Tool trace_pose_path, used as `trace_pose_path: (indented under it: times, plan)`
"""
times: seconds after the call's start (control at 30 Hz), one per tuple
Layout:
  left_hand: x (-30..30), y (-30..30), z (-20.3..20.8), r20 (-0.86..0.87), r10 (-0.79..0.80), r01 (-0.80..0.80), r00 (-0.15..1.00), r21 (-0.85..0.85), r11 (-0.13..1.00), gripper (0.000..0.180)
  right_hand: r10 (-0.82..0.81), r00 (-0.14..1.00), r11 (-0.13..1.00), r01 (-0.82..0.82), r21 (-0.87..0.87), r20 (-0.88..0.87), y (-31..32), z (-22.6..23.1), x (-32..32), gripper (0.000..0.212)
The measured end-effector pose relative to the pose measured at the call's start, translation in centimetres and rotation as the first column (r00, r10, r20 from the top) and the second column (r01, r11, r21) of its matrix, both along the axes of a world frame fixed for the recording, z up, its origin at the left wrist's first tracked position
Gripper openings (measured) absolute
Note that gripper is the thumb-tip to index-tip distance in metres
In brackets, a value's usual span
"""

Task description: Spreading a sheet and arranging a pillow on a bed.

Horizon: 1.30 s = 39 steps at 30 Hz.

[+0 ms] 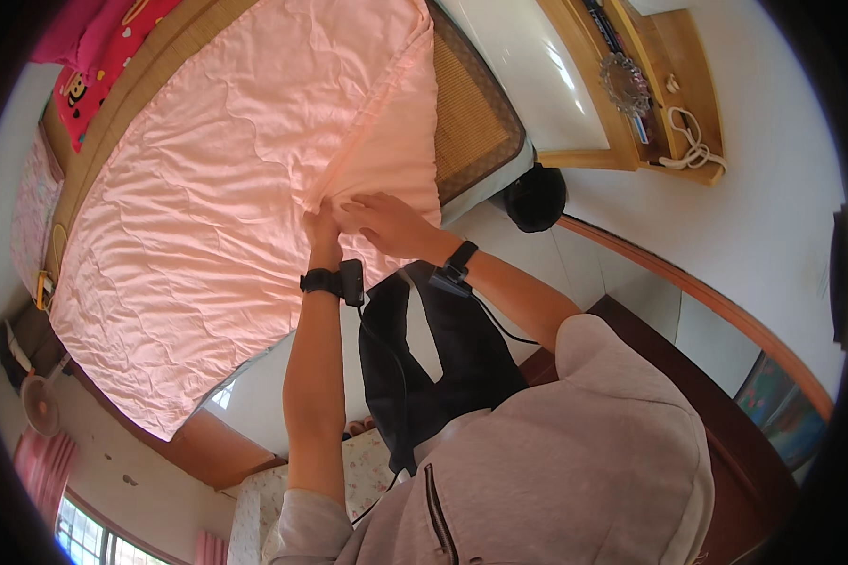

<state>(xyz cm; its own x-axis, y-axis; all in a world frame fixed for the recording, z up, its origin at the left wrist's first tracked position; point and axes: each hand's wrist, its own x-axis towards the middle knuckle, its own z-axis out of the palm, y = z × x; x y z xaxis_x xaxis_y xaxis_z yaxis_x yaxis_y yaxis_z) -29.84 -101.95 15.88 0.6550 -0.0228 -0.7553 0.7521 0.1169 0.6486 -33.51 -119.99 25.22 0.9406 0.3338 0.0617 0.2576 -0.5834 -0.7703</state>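
A large pink quilt (198, 179) lies spread over a bed, wrinkled across its surface. Its right side is folded over along a slanting crease, showing a smoother pink layer. At the lower end of that crease my left hand (322, 228) is closed on the quilt, with a bunch of fabric in its fingers. Just to the right, my right hand (394, 226) rests on the folded layer with its fingers stretched out. Both wrists wear black straps with small devices and cables.
A woven mat (476, 113) shows past the quilt's right edge. Beyond it, a wooden shelf (695, 94) holds a glass dish (624, 85) and a white cord (690, 141). Near the bed's corner is a black rounded object (535, 198). Red pillows (89, 94) lie at the far left.
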Motion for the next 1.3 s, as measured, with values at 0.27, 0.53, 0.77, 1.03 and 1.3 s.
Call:
trace_pose_path:
  times: [0.27, 0.53, 0.77, 1.03, 1.3]
  plan:
    - [-1.2, -0.2, 2.0, 0.203, -0.191, 0.098, 0.96, 0.394, 0.914, 0.042, -0.061, 0.982, 0.99, 0.036, -0.14, -0.179, -11.9, -3.8, 5.3, 0.054]
    - [4.5, -10.9, 16.3, 0.578, -0.63, 0.403, 0.519, 0.484, 0.777, 0.038, 0.511, 0.858, 0.85, -0.514, -0.113, -0.059, -13.2, 7.1, 13.8, 0.05]
    - [-7.7, -8.4, 6.7, 0.277, 0.093, -0.202, 0.956, 0.398, 0.895, 0.031, -0.043, 0.868, 0.999, 0.038, -0.021, -0.494, -22.6, 13.7, 14.5, 0.01]
    - [-12.2, 1.7, -0.2, -0.292, 0.772, -0.307, 0.565, 0.794, 0.525, 0.091, -0.231, 0.9, 0.963, 0.157, -0.22, -0.371, -31.6, 16.6, 6.5, 0.018]
    - [-15.4, 15.8, -3.4, -0.151, 0.874, -0.886, 0.463, -0.032, 0.463, 0.07, -0.602, 0.675, 0.778, 0.616, -0.125, -0.427, -32.9, 14.5, 2.3, 0.018]
